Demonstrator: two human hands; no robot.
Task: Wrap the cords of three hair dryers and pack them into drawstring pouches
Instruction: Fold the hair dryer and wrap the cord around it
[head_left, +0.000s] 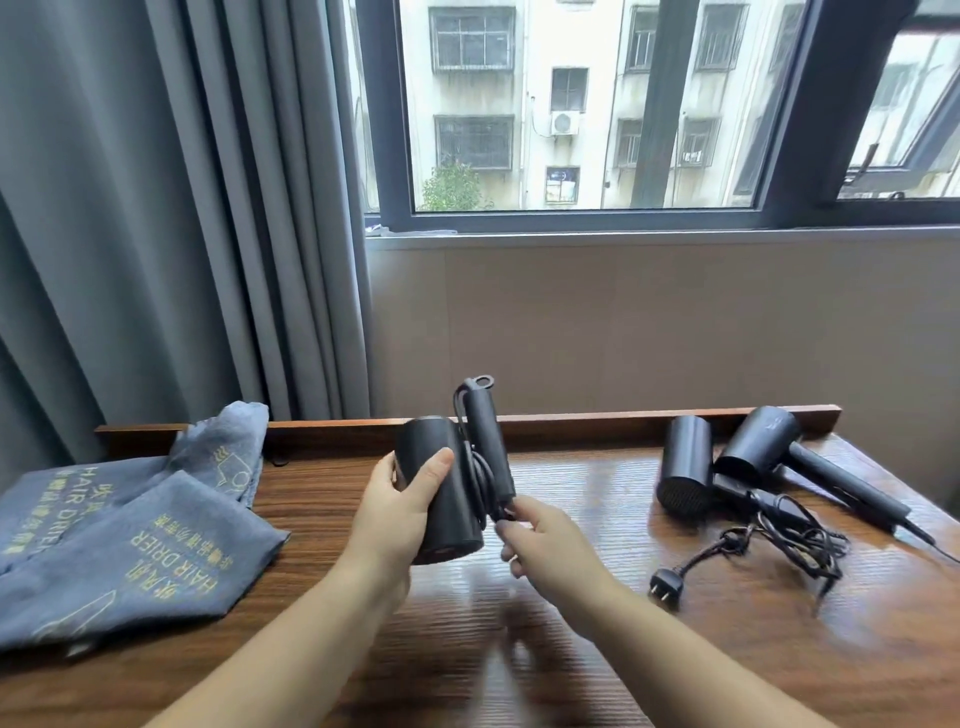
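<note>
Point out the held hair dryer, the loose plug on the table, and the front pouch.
held hair dryer (441, 499): head view, barrel.
loose plug (666, 586): head view, plug body.
front pouch (140, 561): head view, printed face.

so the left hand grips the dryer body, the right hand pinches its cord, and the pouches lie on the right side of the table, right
Not quite: the head view shows the pouches on the left side of the table. The left hand does grip the dryer, and the right hand pinches its cord.
</note>
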